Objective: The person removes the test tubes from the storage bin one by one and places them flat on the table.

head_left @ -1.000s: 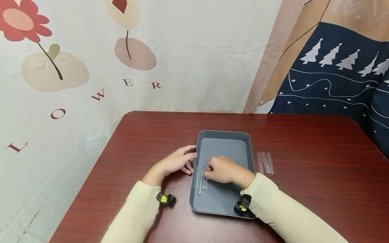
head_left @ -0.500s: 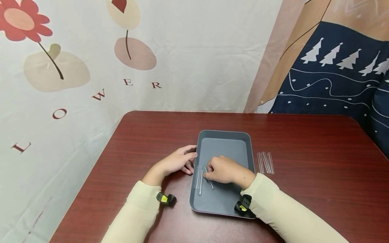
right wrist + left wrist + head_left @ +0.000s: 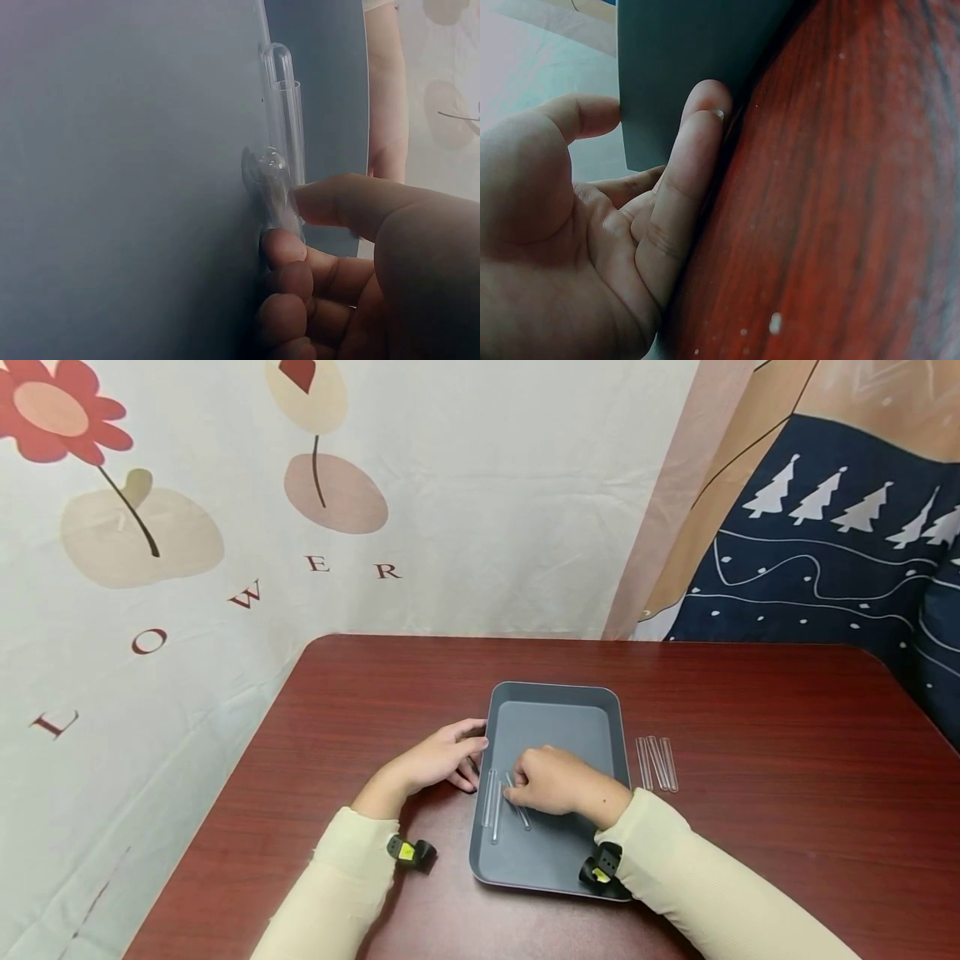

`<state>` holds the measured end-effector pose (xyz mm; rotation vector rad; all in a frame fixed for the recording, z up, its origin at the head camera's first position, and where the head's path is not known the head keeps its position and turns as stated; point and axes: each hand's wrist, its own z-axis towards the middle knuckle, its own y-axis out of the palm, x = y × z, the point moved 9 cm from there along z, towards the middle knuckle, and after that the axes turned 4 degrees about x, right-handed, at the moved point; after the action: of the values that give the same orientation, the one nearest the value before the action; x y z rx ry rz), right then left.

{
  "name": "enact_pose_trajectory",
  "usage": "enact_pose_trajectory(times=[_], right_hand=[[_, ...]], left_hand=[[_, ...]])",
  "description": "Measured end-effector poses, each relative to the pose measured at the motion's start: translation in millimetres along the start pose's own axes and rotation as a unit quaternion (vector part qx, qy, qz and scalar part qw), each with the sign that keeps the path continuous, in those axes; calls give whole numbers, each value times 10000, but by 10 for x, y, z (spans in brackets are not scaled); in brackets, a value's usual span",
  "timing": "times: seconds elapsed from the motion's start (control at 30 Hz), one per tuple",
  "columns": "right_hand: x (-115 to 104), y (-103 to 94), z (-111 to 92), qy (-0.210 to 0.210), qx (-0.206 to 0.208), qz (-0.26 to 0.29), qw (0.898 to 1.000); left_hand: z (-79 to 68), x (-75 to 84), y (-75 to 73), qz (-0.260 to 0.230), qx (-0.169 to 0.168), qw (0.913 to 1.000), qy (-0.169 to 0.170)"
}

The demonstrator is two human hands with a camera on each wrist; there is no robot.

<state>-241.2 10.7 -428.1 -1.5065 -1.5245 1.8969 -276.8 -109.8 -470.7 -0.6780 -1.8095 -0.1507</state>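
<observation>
A grey rectangular tray [image 3: 558,722] stands on the table, with clear test tubes lying along its left side. My right hand [image 3: 558,781] reaches into it and pinches one test tube [image 3: 524,817] between thumb and curled fingers; in the right wrist view the rounded end of this tube [image 3: 274,169] points away from the fingertips, close to the tray floor. Two other tubes [image 3: 496,822] lie side by side near the left wall. My left hand [image 3: 431,762] touches the outside of that wall, its fingers [image 3: 686,165] fairly straight and its thumb at the rim.
To the right of the tray, several more test tubes [image 3: 657,764] lie in a row on the reddish-brown table [image 3: 765,735]. The raised tray rim [image 3: 625,739] stands between them and my right hand. A printed cloth [image 3: 480,552] hangs behind the table.
The test tube in my right hand has turned from nearly parallel to the other two to a slant, its near end swung right. Both hands have stayed almost in place.
</observation>
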Motion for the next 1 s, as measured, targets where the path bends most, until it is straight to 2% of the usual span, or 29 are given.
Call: enact_pose_trajectory(times=[0.57,1.0], right_hand=[[-35,-32,-30,11,-102,174,9998],[-128,-191,-84,-67,156,202,9997]], left_hand=[[2,-23,-7,26,57,10000,-72],[-11,-9,2,26,133,9999,-64]])
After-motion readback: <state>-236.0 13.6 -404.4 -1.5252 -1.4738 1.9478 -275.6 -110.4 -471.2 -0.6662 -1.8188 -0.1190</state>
